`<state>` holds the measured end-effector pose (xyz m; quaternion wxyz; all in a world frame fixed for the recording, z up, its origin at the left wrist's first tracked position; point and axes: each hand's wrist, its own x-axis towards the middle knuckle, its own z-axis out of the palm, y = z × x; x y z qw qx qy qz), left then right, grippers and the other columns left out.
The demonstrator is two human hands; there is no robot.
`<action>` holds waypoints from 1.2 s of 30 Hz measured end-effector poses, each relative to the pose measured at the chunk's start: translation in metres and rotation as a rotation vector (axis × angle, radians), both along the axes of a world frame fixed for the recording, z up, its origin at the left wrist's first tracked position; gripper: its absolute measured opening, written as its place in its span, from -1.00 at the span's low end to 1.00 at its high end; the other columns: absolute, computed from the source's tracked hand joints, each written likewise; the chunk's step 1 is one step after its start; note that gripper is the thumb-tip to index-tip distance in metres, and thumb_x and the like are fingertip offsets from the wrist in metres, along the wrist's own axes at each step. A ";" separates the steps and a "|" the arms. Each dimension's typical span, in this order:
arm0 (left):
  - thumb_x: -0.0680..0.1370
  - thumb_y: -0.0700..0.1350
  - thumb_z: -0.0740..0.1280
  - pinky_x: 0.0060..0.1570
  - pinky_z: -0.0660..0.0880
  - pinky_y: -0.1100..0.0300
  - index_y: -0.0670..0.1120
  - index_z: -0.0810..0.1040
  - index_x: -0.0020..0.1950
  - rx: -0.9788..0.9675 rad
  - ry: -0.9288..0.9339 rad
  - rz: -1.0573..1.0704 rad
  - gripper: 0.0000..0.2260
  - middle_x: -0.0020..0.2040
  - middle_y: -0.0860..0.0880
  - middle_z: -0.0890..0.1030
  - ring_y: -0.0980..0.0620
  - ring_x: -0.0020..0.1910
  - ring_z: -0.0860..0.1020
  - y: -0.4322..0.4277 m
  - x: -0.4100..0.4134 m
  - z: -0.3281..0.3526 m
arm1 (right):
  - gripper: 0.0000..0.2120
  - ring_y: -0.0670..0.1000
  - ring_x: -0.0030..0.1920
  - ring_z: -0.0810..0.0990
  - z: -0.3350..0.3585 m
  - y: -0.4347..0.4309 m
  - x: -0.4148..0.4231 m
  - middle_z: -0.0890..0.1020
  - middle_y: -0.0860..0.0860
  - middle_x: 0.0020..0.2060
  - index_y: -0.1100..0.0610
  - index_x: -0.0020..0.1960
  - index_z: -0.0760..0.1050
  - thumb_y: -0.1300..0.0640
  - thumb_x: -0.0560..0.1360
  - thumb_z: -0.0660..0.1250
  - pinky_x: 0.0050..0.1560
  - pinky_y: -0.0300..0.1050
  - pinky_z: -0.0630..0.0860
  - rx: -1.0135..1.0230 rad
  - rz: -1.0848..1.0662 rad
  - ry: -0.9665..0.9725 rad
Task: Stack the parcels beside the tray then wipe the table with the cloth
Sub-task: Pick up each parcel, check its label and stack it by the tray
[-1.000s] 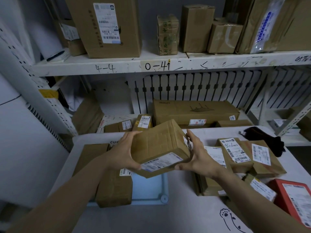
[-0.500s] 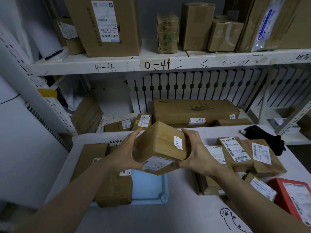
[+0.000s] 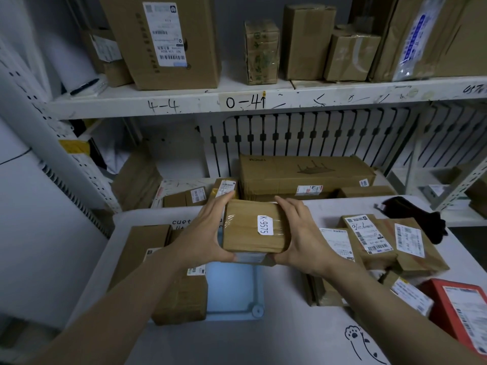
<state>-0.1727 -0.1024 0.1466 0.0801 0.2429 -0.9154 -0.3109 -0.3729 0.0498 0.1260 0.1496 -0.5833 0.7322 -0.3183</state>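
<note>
While both hands grip it: a taped brown cardboard parcel (image 3: 254,227) labelled K-9575 hangs above the pale blue plastic tray (image 3: 232,291).
Left hand (image 3: 208,233): fingers clasp the parcel's left side.
Right hand (image 3: 300,238): fingers clasp its right side.
Far right: black cloth (image 3: 411,214) lies on the white table (image 3: 237,343) behind labelled brown parcels (image 3: 382,241).

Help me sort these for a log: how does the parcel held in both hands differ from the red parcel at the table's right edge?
The held parcel is brown cardboard; the red parcel is red. The held parcel is lifted above the tray, gripped between the left hand and right hand; the red parcel lies on the table, untouched. The held parcel's small sticker reads K-9575; the red parcel carries a larger barcode label. Both are labelled boxes.
</note>
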 end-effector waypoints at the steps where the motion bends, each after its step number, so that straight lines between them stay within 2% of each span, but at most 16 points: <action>1: 0.25 0.09 0.63 0.39 0.26 0.06 0.16 -0.14 0.57 -0.038 -0.009 -0.006 0.15 0.52 0.26 0.02 0.18 0.47 0.11 0.001 -0.001 0.000 | 0.18 -0.01 0.42 0.21 0.000 0.000 0.000 0.19 -0.08 0.41 0.02 0.60 0.03 -0.02 0.15 0.62 0.45 -0.07 0.28 -0.006 0.001 0.009; 5: 0.23 0.13 0.60 0.19 0.48 -0.05 0.15 -0.13 0.58 -0.178 -0.070 -0.011 0.15 0.48 0.19 0.04 0.06 0.37 0.28 0.003 -0.003 -0.001 | 0.20 -0.01 0.41 0.22 0.000 0.002 0.002 0.20 -0.06 0.42 -0.01 0.61 -0.04 -0.01 0.17 0.61 0.44 -0.02 0.29 -0.034 0.024 0.017; 9: 0.20 0.11 0.62 0.17 0.50 -0.09 0.13 -0.01 0.54 -0.166 -0.060 0.018 0.10 0.42 0.18 0.09 0.05 0.32 0.32 0.002 -0.002 -0.003 | 0.22 -0.05 0.42 0.22 0.001 0.003 0.003 0.20 -0.08 0.43 -0.05 0.61 -0.12 0.02 0.18 0.59 0.45 0.02 0.30 -0.038 0.037 -0.021; 12: 0.20 0.05 0.64 0.20 0.47 -0.02 0.13 0.05 0.49 -0.079 -0.016 0.031 0.04 0.36 0.21 0.12 0.07 0.31 0.31 0.000 0.001 -0.004 | 0.28 -0.08 0.46 0.20 -0.001 0.003 0.000 0.18 -0.11 0.46 -0.09 0.60 -0.16 0.01 0.16 0.65 0.49 0.02 0.27 -0.031 0.026 -0.101; 15: 0.25 -0.01 0.63 0.14 0.43 0.18 0.18 0.03 0.46 0.024 0.010 0.050 -0.02 0.35 0.19 0.13 0.10 0.31 0.30 -0.005 0.008 -0.007 | 0.33 -0.11 0.51 0.14 -0.006 0.006 -0.004 0.10 -0.18 0.52 -0.14 0.59 -0.20 -0.06 0.15 0.69 0.51 0.00 0.20 0.012 0.021 -0.158; 17: 0.26 -0.03 0.62 0.20 0.46 0.14 0.22 0.02 0.44 0.112 0.021 0.075 -0.02 0.37 0.15 0.15 0.08 0.34 0.30 -0.009 0.013 -0.009 | 0.34 -0.15 0.49 0.13 -0.011 0.008 -0.006 0.11 -0.19 0.51 -0.14 0.59 -0.20 -0.08 0.14 0.69 0.52 0.02 0.19 0.053 0.026 -0.171; 20: 0.24 -0.05 0.62 0.27 0.49 -0.01 0.24 0.01 0.46 0.249 0.017 0.081 0.01 0.39 0.09 0.21 0.04 0.36 0.33 -0.014 0.018 -0.011 | 0.32 -0.09 0.50 0.14 -0.017 0.011 -0.009 0.14 -0.17 0.50 -0.13 0.59 -0.18 -0.10 0.15 0.68 0.52 0.09 0.21 0.102 0.036 -0.156; 25: 0.27 -0.17 0.63 0.27 0.51 0.02 0.24 0.06 0.47 0.473 0.053 0.059 0.00 0.40 0.08 0.29 0.07 0.36 0.40 -0.017 0.025 -0.017 | 0.31 -0.06 0.47 0.14 -0.021 0.016 -0.014 0.15 -0.13 0.50 -0.16 0.59 -0.22 -0.18 0.15 0.63 0.51 0.14 0.16 0.153 0.032 -0.131; 28: 0.30 -0.24 0.62 0.28 0.50 0.11 0.23 0.10 0.46 0.552 0.068 0.058 -0.04 0.40 0.15 0.30 0.14 0.36 0.39 -0.018 0.028 -0.022 | 0.26 -0.06 0.39 0.20 -0.020 0.016 -0.016 0.21 -0.16 0.38 -0.19 0.57 -0.19 -0.27 0.09 0.51 0.46 0.20 0.21 0.183 0.036 -0.115; 33: 0.31 -0.22 0.62 0.33 0.42 0.16 0.18 -0.02 0.54 0.484 0.023 0.082 0.04 0.48 0.11 0.20 0.08 0.45 0.26 -0.015 0.031 -0.028 | 0.22 -0.06 0.33 0.25 -0.014 0.016 -0.014 0.23 -0.18 0.27 -0.15 0.57 -0.07 -0.20 0.07 0.52 0.38 0.13 0.34 0.149 0.029 -0.105; 36: 0.27 -0.07 0.65 0.43 0.31 -0.01 0.32 -0.13 0.53 0.386 0.027 0.109 0.14 0.48 0.27 0.01 0.15 0.50 0.05 -0.013 0.027 -0.026 | 0.22 -0.06 0.30 0.22 -0.011 0.012 -0.010 0.23 -0.17 0.26 -0.09 0.58 -0.05 -0.13 0.09 0.56 0.32 0.06 0.35 0.118 0.018 -0.040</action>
